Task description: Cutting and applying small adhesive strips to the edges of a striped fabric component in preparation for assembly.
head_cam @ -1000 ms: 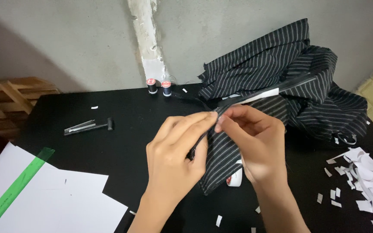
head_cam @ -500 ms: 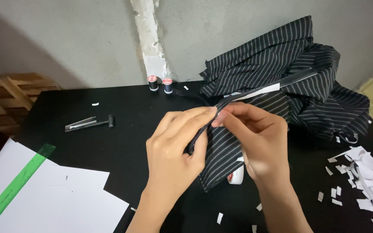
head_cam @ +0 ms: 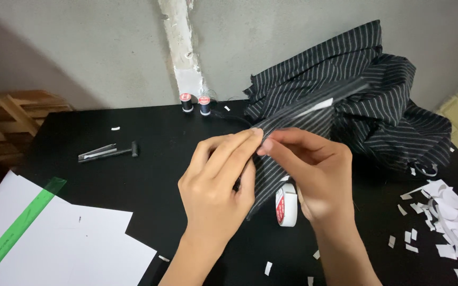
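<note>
Left hand (head_cam: pixel 216 185) and right hand (head_cam: pixel 314 175) were both pinching the folded edge of the striped black fabric (head_cam: pixel 345 100), held just above the tabletop (head_cam: pixel 149 164) over a tape roll (head_cam: pixel 287 205). Looked like mid-fold; next they'd need to keep that crease tight.

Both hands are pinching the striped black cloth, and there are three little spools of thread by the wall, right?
Nearly. The head view shows two spools of thread by the wall, not three. The left hand and right hand do both pinch the striped black cloth.
</note>
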